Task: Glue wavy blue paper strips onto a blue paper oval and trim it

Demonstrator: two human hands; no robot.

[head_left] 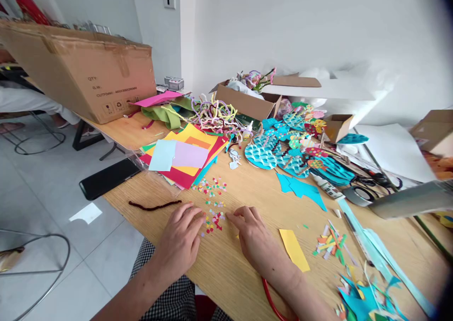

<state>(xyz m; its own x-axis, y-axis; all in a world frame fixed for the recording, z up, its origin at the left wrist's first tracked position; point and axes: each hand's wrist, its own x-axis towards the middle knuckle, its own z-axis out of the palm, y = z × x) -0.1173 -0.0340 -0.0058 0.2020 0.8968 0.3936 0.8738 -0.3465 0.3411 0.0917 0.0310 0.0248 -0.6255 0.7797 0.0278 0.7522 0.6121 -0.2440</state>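
Small paper confetti dots and bits (214, 216) in red, yellow, green and pale purple lie loose on the wooden table (255, 184). My left hand (182, 234) rests at their left edge, open, fingers stretched forward and fingertips beside the bits. From the right, my right hand (250, 231) reaches toward the same bits, its index finger extended and the others loosely bent; nothing shows in it. A dark brown pipe cleaner (155, 207) lies beyond my left hand. By my right forearm are a yellow paper piece (294, 249) and a red curved handle (269, 295), partly hidden under the arm.
Stacked coloured paper (187, 155) and a black phone (110, 177) lie left of centre. Blue fish-decorated paper pieces (261, 155), a glue bottle (327, 186) and a tape roll (358, 195) are at right. Paper scraps (331, 241) lie nearer. A large cardboard box (106, 76) stands back left.
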